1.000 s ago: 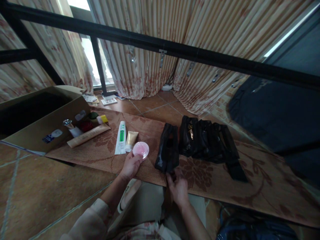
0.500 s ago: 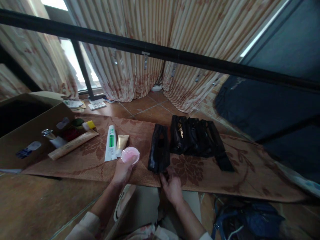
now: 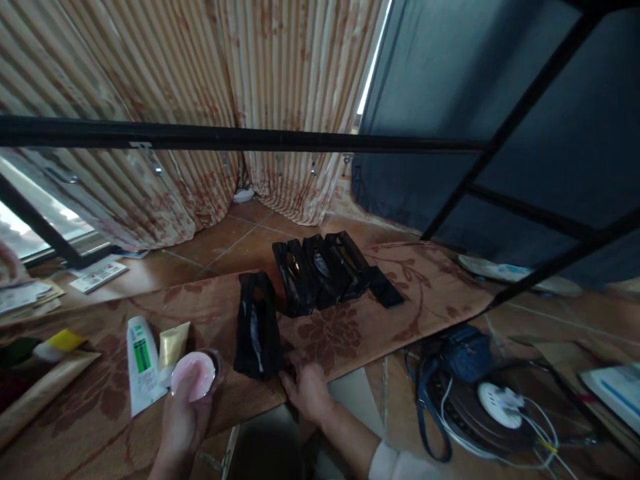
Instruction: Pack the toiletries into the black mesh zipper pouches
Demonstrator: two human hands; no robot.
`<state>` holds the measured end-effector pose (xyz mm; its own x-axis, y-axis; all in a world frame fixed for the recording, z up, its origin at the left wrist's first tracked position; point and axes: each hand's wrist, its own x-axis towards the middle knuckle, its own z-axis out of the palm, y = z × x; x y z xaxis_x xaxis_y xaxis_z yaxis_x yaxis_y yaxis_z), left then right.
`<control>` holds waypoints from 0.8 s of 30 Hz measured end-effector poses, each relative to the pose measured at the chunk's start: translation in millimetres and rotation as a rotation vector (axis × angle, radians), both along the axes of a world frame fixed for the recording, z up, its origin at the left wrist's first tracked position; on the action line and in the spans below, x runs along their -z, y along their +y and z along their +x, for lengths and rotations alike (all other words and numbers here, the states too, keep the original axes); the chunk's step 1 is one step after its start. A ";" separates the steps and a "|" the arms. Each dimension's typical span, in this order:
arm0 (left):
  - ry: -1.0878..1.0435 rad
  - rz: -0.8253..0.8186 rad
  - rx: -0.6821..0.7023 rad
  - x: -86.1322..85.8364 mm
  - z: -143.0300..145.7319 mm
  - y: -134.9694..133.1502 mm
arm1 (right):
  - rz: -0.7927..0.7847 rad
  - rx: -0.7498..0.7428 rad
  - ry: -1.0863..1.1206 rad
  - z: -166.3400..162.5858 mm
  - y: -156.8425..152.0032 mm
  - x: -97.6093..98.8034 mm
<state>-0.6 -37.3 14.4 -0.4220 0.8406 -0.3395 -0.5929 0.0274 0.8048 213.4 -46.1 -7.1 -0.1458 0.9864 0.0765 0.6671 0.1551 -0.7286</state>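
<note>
My left hand (image 3: 181,423) is closed around a round jar (image 3: 194,375) with a pink top, the thumb lying over it. Right behind the jar lie a gold tube (image 3: 173,348) and a white tube (image 3: 142,360) with a green panel. A black bag (image 3: 270,333) stands upright near the front edge of the cloth, something pale visible through its opening. At its lower right corner, the fingers of my right hand (image 3: 311,390) are bent against the bag, apparently pinching it; the fingertips are partly hidden.
Several black bags (image 3: 320,270) stand in a row behind, beside a flat black piece (image 3: 386,287). At left lie a long beige tube (image 3: 45,393) and a yellow-capped item (image 3: 65,343). A black rail (image 3: 300,139) crosses above. A blue bag (image 3: 467,353) and power strip (image 3: 500,405) sit at right.
The view has turned to the right, so the cardboard box has left the picture and the floor items at right have come in. Both hands keep their places at the jar and the bag.
</note>
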 end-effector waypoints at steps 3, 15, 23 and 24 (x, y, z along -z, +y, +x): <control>0.013 -0.009 0.047 -4.3 0.6 -0.1 | 0.006 -0.002 0.000 0.2 0.0 0.5; 0.051 -0.042 0.018 -49.1 4.3 0.1 | 0.014 -0.024 0.005 2.1 -0.8 0.9; 0.460 0.054 0.145 -101.4 9.8 10.7 | -0.002 -0.017 0.032 2.1 -1.6 -0.2; 0.573 0.053 0.174 -107.0 11.6 13.7 | -0.004 -0.017 0.034 2.1 -1.5 0.0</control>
